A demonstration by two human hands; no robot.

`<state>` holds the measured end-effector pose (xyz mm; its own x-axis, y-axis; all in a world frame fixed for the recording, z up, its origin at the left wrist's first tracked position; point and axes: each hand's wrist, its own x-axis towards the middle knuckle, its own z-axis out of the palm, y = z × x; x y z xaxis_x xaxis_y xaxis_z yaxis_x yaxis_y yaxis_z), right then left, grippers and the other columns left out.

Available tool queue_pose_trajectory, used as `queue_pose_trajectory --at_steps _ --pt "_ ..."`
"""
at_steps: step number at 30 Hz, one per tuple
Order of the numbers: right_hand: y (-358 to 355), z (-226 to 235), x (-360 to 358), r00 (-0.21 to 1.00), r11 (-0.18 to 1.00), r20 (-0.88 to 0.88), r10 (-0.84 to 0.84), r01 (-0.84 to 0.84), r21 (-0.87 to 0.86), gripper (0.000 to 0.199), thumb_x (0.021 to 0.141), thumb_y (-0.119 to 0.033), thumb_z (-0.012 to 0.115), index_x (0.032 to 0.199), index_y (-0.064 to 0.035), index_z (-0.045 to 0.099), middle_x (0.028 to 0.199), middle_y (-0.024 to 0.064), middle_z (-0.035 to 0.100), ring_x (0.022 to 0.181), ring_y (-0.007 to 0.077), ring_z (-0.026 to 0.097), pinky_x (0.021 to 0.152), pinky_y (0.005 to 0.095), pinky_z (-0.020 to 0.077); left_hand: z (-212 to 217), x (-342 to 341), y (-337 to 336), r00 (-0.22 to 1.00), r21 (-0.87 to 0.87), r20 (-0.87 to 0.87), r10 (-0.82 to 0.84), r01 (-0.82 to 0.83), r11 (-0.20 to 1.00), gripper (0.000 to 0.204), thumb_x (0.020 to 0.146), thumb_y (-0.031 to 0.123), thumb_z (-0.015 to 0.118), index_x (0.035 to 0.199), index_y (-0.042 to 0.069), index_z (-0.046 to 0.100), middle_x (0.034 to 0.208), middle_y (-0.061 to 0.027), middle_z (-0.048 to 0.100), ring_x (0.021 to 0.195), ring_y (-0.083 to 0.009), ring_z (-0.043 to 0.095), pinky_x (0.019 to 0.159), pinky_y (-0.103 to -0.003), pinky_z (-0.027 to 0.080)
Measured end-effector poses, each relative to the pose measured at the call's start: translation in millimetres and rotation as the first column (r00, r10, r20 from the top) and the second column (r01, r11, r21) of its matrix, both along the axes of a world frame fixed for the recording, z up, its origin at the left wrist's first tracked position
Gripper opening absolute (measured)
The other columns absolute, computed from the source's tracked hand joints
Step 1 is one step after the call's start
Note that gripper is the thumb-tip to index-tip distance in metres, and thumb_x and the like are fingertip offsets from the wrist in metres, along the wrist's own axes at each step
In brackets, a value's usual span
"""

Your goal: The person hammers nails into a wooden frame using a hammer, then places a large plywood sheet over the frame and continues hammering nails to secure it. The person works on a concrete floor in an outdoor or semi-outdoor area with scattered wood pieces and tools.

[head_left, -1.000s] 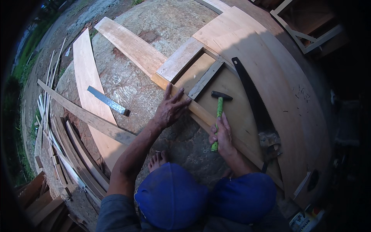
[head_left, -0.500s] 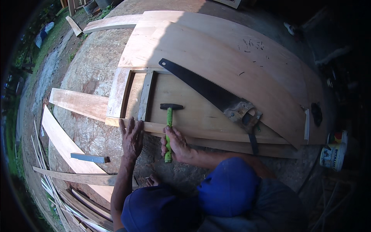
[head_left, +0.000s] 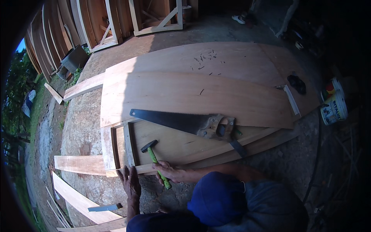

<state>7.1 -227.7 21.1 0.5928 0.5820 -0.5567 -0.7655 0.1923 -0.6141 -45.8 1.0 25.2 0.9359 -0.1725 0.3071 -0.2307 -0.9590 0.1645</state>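
Observation:
My right hand [head_left: 170,172] is closed around the green handle of a hammer [head_left: 151,154], whose dark head hangs over the framed wooden panel [head_left: 170,143]. Beside it, my left hand [head_left: 132,183] lies with fingers outstretched on the near rail of the panel, close to its left corner. A grey crosspiece [head_left: 130,143] runs between the rails just beyond that hand. Across the panel and the plywood sheet [head_left: 162,91] lies a handsaw [head_left: 170,120], blade to the left, with its wooden handle at the right.
Dark nail-like bits [head_left: 206,58] are scattered over the plywood. A short grey block [head_left: 105,208] rests on a plank [head_left: 79,197] at lower left. Paint buckets [head_left: 333,110] stand at right. Wooden frames [head_left: 158,29] lean at the back, near a grey bucket [head_left: 75,58].
The view has tilted up and shifted, bringing the leaning frames into sight. The hammer has gone from upright to slanted, its head tipped left. Left hand stays on the rail.

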Motion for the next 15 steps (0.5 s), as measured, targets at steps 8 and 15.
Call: queue_pose_trajectory --at_steps 8,15 --pt "-8 -34 14 0.966 0.956 0.066 0.248 -0.233 -0.179 0.038 0.107 -0.039 0.050 0.128 -0.0082 0.040 0.076 0.0079 0.060 0.052 0.0169 0.062 0.044 0.0347 0.0528 -10 1 13 0.993 -0.027 -0.064 0.102 -0.104 0.994 0.038 0.100 0.014 0.055 0.137 0.003 0.060 0.133 -0.0284 0.060 0.139 -0.0440 0.045 0.125 -0.062 0.017" --pt "-36 -25 20 -0.155 0.813 0.814 0.559 0.297 -0.502 0.049 0.104 -0.020 0.046 0.147 0.0021 0.038 0.068 0.0077 0.058 0.048 0.0142 0.052 0.042 0.0333 0.0474 2 3 -1 0.992 -0.091 -0.109 0.065 -0.075 0.993 0.040 0.099 0.010 0.056 0.138 -0.001 0.057 0.139 -0.0203 0.058 0.139 -0.0382 0.047 0.126 -0.060 0.017"
